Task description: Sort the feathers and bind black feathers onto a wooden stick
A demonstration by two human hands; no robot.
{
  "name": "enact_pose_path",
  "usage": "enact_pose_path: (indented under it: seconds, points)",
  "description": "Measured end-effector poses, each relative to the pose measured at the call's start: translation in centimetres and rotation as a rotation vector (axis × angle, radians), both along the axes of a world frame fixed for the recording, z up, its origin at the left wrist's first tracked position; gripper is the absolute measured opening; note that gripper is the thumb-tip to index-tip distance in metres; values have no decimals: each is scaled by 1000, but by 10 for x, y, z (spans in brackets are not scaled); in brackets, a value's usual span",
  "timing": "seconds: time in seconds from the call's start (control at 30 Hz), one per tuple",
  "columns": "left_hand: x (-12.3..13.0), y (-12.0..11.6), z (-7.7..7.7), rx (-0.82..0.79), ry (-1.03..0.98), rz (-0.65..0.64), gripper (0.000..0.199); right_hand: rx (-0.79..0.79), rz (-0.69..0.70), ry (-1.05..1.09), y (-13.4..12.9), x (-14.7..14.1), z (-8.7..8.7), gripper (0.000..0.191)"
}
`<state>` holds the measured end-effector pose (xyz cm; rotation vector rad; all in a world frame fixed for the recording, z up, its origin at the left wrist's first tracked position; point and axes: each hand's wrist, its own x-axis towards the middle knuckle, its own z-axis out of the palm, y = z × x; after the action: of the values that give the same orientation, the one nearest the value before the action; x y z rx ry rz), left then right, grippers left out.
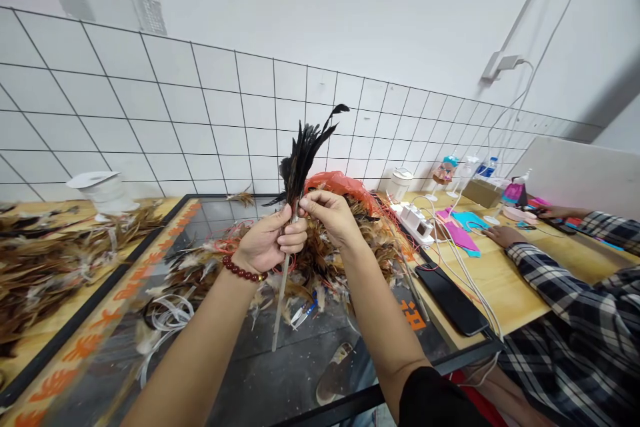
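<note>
Black feathers [301, 163] fan upward from the top of a thin pale stick [281, 303]. My left hand [270, 240], with a beaded bracelet at the wrist, is closed around the stick just below the feathers and holds it nearly upright. Beside it, my right hand [333, 213] pinches thumb and fingers together at the feathers' base; whatever lies between the fingertips is too small to make out. Beneath both hands, a heap of brown feathers [320, 250] covers part of the glass tabletop. Small blue-handled snips [305, 311] lie at the heap's near edge.
More brown feathers [60, 253] spread at left, near a white container [100, 190]. White strapping [170, 313] lies coiled. A red plastic bag [340, 183] sits behind the heap. Right are a phone [453, 297], a power strip [416, 223], cables, and another person's hand [500, 237].
</note>
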<state>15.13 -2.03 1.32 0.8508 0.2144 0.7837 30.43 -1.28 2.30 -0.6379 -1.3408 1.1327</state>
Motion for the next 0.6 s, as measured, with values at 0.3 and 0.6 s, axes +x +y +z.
enact_pose_path:
  seconds: [0.3,0.6]
  points:
    - [-4,1,-1,-56,-110,-116,23,-194,271,79,1,2,-2,50]
    - [15,-5,-5,-35,65,30,15,-247,180,50,-1,1,-4,48]
